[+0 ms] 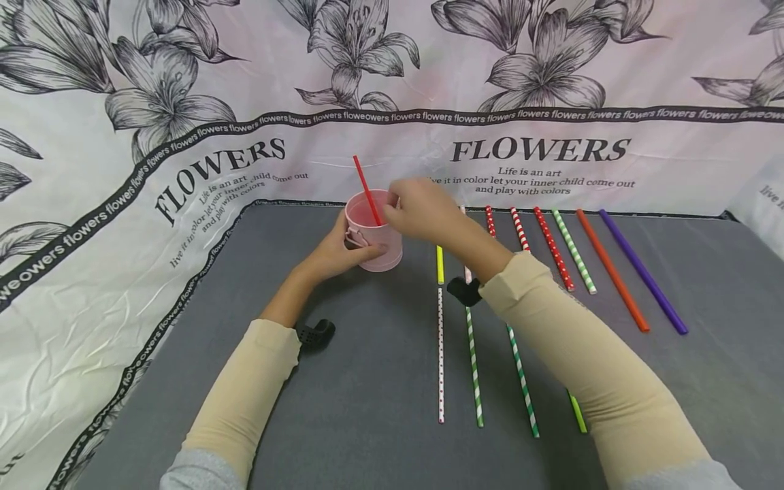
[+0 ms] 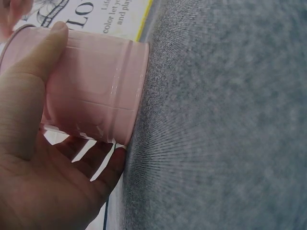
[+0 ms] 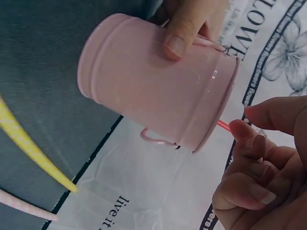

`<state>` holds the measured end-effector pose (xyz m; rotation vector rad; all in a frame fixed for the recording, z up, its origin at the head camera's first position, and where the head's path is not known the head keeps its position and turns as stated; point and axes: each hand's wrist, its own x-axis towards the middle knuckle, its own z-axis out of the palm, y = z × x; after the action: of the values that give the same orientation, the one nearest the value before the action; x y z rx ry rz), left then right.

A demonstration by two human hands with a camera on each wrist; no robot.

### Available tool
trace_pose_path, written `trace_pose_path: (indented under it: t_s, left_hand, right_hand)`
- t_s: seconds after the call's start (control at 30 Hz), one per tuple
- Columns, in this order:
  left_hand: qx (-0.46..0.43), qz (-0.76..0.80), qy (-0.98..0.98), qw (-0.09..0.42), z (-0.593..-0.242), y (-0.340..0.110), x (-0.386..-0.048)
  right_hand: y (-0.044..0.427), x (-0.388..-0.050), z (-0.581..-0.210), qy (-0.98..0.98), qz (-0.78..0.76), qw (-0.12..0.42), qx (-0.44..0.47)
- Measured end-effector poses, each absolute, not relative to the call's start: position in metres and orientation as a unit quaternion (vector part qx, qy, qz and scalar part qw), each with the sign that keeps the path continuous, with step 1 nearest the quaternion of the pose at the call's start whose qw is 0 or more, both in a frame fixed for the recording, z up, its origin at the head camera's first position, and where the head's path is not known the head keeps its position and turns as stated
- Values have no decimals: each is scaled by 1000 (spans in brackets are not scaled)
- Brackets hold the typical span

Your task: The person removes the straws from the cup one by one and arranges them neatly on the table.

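Observation:
A small pink metal bucket (image 1: 388,257) with a wire handle stands near the far edge of the grey table. My left hand (image 1: 339,257) grips its left side, the thumb lying across the front and the fingers round the far side, as the left wrist view shows. A plain red straw (image 1: 365,182) leans to the left inside the bucket, its upper part sticking out over the rim. Just right of the rim is my right hand (image 1: 422,209), fingers loosely bent. In the right wrist view a small gap separates thumb and forefinger, with the red straw (image 3: 223,125) behind the fingertip.
Straws lie in two rows on the right: yellow (image 1: 439,265), red dotted (image 1: 554,248), orange (image 1: 612,269) and purple (image 1: 643,262) among those behind; dotted white (image 1: 441,354) and green-striped (image 1: 474,367) nearer. My right forearm covers parts of several. A floral cloth (image 1: 380,146) hangs behind.

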<state>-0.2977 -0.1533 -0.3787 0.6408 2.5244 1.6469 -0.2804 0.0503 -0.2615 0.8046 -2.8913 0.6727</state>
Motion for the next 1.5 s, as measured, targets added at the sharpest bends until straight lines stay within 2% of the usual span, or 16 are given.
trace_pose_path:
  t_s: [0.27, 0.43, 0.57, 0.9, 1.5]
  left_hand:
    - [207, 526, 824, 31, -377, -154, -298]
    - [213, 529, 821, 34, -377, -151, -299]
    - [211, 531, 820, 29, -376, -150, -299]
    - [204, 531, 822, 24, -380, -152, -298]
    - [208, 529, 823, 29, -378, -153, -299]
  right_hand:
    - [19, -302, -257, -958, 159, 24, 239]
    - [14, -311, -260, -967, 142, -1, 210]
    - [12, -316, -265, -972, 132, 1, 195]
    - [-6, -316, -276, -987, 6, 33, 155]
    - [-13, -314, -276, -993, 12, 17, 119]
